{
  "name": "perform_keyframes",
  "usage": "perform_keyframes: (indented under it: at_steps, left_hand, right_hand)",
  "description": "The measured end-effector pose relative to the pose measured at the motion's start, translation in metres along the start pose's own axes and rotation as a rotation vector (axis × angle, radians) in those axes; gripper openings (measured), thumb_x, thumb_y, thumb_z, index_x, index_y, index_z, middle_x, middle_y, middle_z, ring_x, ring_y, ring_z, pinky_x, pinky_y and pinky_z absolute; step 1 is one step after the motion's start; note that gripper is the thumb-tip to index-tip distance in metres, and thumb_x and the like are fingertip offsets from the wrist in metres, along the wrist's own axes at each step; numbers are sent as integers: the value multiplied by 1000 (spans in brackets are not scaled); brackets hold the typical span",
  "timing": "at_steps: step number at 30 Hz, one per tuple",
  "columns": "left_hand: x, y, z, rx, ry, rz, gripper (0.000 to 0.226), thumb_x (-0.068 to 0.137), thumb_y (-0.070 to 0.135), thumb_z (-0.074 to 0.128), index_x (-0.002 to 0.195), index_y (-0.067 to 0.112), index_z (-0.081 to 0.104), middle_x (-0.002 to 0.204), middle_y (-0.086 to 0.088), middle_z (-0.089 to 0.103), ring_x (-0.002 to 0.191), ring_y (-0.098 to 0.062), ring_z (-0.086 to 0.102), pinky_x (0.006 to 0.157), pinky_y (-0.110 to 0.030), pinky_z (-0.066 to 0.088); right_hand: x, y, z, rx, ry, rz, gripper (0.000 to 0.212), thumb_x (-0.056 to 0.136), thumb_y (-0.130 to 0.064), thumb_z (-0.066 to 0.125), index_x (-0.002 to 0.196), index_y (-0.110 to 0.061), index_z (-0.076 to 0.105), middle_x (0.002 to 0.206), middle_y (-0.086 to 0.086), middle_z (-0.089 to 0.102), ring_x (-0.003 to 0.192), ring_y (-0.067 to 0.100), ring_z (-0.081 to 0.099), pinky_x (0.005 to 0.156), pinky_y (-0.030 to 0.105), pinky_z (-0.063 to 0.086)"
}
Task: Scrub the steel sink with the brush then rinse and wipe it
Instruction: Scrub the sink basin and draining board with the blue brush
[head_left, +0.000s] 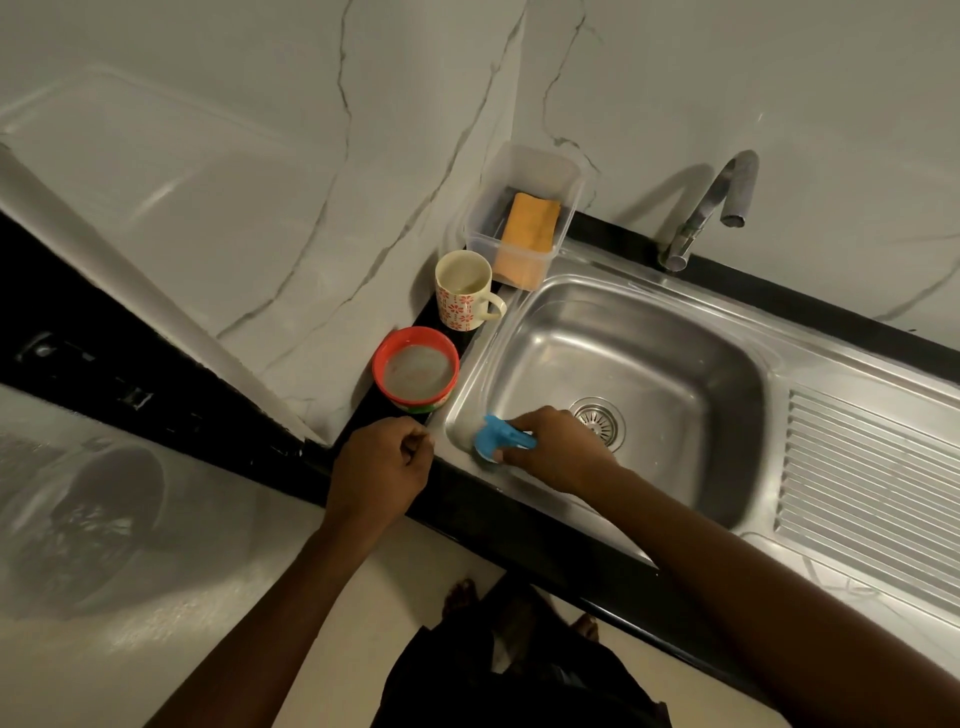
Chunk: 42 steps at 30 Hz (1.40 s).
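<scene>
While right hand (558, 447) grips one blue brush (501, 441) in one sink (675, 364) | left hand (379, 475) clenched, empty | one mug (462, 291), one bowl (415, 369)

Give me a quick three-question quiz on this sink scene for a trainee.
1. True or false: the right hand grips the brush in the sink.
2. The sponge in the clear tub is: A) orange B) green C) white.
3. Is water running from the tap?
Key: 1 true; 2 A; 3 no.
</scene>
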<state>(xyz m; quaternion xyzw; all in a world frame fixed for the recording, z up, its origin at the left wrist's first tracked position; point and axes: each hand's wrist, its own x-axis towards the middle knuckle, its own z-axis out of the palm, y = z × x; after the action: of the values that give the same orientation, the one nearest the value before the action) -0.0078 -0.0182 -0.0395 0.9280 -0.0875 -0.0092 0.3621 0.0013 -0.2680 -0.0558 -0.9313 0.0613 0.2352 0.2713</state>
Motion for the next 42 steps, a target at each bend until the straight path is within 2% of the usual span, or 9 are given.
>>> perform_keyframes:
  at_steps: [6, 9, 12, 17, 23, 29, 32, 37, 42]
  left_hand:
    - [-4, 4, 1, 7, -22, 8, 18, 98, 29, 67, 85, 17, 71, 71, 11, 65, 64, -4, 62, 62, -36, 59]
    - [-4, 6, -2, 21, -32, 4, 22, 99, 31, 65, 81, 18, 68, 67, 10, 63, 62, -6, 61, 60, -37, 58]
    - [-3, 4, -7, 18, -20, -2, 21, 99, 31, 65, 81, 19, 69, 65, 11, 63, 60, -7, 61, 59, -33, 58]
    - [-4, 5, -10, 12, 3, -7, 20, 99, 30, 66, 83, 19, 71, 63, 15, 60, 58, -4, 59, 56, -23, 51]
    - [-4, 7, -3, 10, -56, 9, 21, 98, 30, 66, 82, 17, 70, 69, 8, 66, 63, -7, 63, 63, -37, 60]
    - [-2, 10, 1, -17, -42, 24, 23, 99, 31, 66, 78, 19, 68, 61, 11, 61, 57, -8, 61, 57, -33, 58]
    - [-1, 10, 5, -28, -42, 20, 20, 98, 32, 66, 82, 20, 70, 64, 14, 62, 59, -6, 62, 59, -30, 58]
    - [2, 9, 8, -14, -31, 8, 15, 98, 32, 67, 97, 19, 75, 78, 11, 69, 69, -2, 65, 65, -26, 58]
    - [6, 4, 3, -13, -18, -3, 14, 98, 27, 67, 103, 17, 75, 85, 8, 72, 75, 0, 65, 69, -16, 51]
  right_hand:
    - [3, -34, 6, -74, 190, -74, 49, 95, -50, 67, 141, -36, 60, 118, -4, 72, 96, 16, 66, 79, 32, 52]
    - [3, -37, 7, -56, 102, -71, 49, 94, -47, 71, 140, -34, 62, 121, -3, 71, 97, 16, 65, 79, 32, 52]
    - [-3, -2, -5, -66, 19, 11, 54, 86, -59, 75, 134, -35, 66, 117, -8, 72, 91, 10, 64, 76, 30, 52]
    - [5, 2, -10, -32, 82, 41, 55, 86, -58, 76, 132, -30, 68, 116, -5, 72, 91, 13, 64, 76, 32, 52]
    - [10, -21, 8, 88, 18, 8, 56, 81, -57, 80, 127, -28, 72, 107, -4, 75, 84, 11, 68, 75, 34, 58]
    - [-23, 42, -34, -37, -105, 71, 57, 83, -56, 80, 128, -21, 74, 103, -5, 69, 89, 11, 63, 74, 25, 46]
    - [-22, 38, -33, -29, -82, 69, 57, 83, -56, 80, 128, -22, 74, 104, -5, 69, 91, 12, 64, 77, 28, 50]
    - [-2, -36, 17, 206, 72, 27, 48, 84, -57, 77, 125, -33, 73, 104, -7, 75, 84, 8, 66, 70, 29, 53]
    - [-32, -27, 24, 7, 139, -55, 54, 92, -56, 66, 144, -47, 54, 115, -4, 72, 95, 17, 67, 84, 38, 58]
